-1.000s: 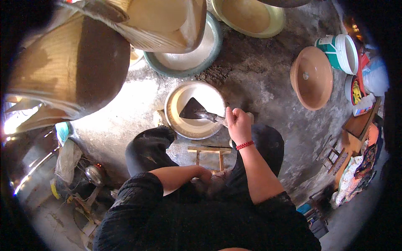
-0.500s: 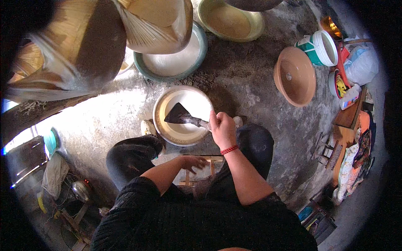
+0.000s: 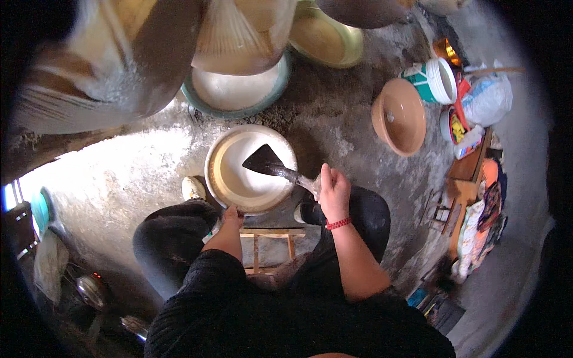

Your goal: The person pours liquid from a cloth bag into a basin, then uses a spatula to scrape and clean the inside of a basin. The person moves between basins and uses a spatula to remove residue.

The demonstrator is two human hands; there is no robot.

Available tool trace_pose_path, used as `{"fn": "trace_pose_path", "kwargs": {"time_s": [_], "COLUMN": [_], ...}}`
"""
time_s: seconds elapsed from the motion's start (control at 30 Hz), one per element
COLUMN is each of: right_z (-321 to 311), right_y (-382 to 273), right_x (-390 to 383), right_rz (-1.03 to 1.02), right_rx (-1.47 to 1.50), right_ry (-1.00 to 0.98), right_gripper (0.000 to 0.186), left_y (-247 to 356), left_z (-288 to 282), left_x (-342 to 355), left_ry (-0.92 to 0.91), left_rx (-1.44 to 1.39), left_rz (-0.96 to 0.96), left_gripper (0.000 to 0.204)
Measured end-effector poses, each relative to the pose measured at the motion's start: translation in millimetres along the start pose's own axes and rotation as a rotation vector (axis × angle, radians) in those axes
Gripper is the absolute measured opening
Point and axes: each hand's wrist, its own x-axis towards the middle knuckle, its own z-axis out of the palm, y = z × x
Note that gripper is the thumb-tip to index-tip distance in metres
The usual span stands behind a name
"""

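My right hand [image 3: 335, 192] is closed round the worn handle of a triangular-bladed trowel [image 3: 265, 161]. The dark blade hangs over a white basin [image 3: 218, 186] on the floor between my knees. Pale liquid or paste lines the inside of this basin, and a tan band shows along its left inner wall. At the near left rim, my left hand [image 3: 233, 216] is on the basin, its fingers partly hidden against the side. A red beaded bracelet circles my right wrist.
Beyond stand a teal tub [image 3: 239, 111] of white liquid and a yellow-green tub [image 3: 325, 45]. Large cloth slings [image 3: 239, 42] hang low at upper left. To the right are a tan basin [image 3: 401, 116] and a green-and-white bucket [image 3: 431, 82]. A wooden stool [image 3: 271, 232] sits below me.
My left hand has moved from above the stool forward to the basin's near rim. The right hand has drawn slightly back, with the trowel still over the basin. The whole view has shifted.
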Motion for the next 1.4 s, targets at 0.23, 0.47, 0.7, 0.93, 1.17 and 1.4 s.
{"fn": "trace_pose_path", "kwargs": {"time_s": [0.23, 0.47, 0.7, 0.93, 1.17, 1.4], "right_z": [9, 0, -24, -47, -88, -182], "right_y": [40, 35, 26, 34, 40, 16], "right_x": [2, 0, -5, -9, -22, -45], "right_rz": [0.168, -0.022, -0.074, -0.035, -0.102, -0.276], "right_rx": [0.103, -0.015, -0.229, -0.129, 0.236, 0.265], "right_ry": [-0.079, -0.086, -0.105, -0.125, -0.124, 0.012], "right_gripper": [0.045, 0.045, 0.047, 0.055, 0.044, 0.038], "left_y": [-8, 4, 37, 42, 56, 72], "left_z": [-4, 20, 40, 72, 139, 177], "left_x": [-7, -40, -113, -184, -293, -415], "left_ry": [-0.062, -0.049, -0.123, -0.122, -0.234, -0.493], "left_rx": [0.121, -0.052, 0.112, 0.322, 0.43, 0.466], "left_rz": [-0.146, 0.003, -0.017, 0.02, 0.159, 0.322], "left_gripper": [0.018, 0.023, 0.037, 0.021, 0.017, 0.025]}}
